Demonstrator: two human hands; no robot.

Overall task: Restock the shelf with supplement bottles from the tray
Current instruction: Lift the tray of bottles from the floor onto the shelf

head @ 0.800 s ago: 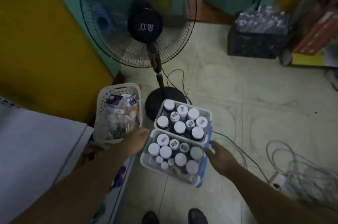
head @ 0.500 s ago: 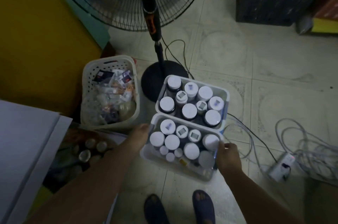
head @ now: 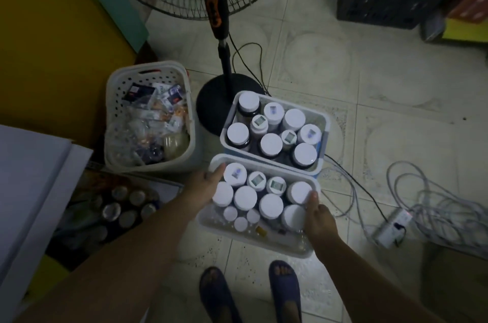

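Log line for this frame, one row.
stage: tray grasp | left hand: grips near tray left edge | right hand: grips right edge | bottles: in tray

The top edge cuts off the head of the black pedestal fan (head: pixel 217 0) and the black plastic crate (head: pixel 383 3). Caps hide the bodies and labels of the white-capped supplement bottles (head: pixel 245 197). Walls of the near white plastic tray (head: pixel 264 244) hide the fingers of the left hand (head: pixel 203 185) and right hand (head: pixel 320 222).

Both forearms are bare, the left arm (head: pixel 126 248) coming in from 7 o'clock and the right arm (head: pixel 361 270) from 5 o'clock. At 6 o'clock the feet wear dark blue open-toed slippers (head: pixel 286 293), each with a broad strap.
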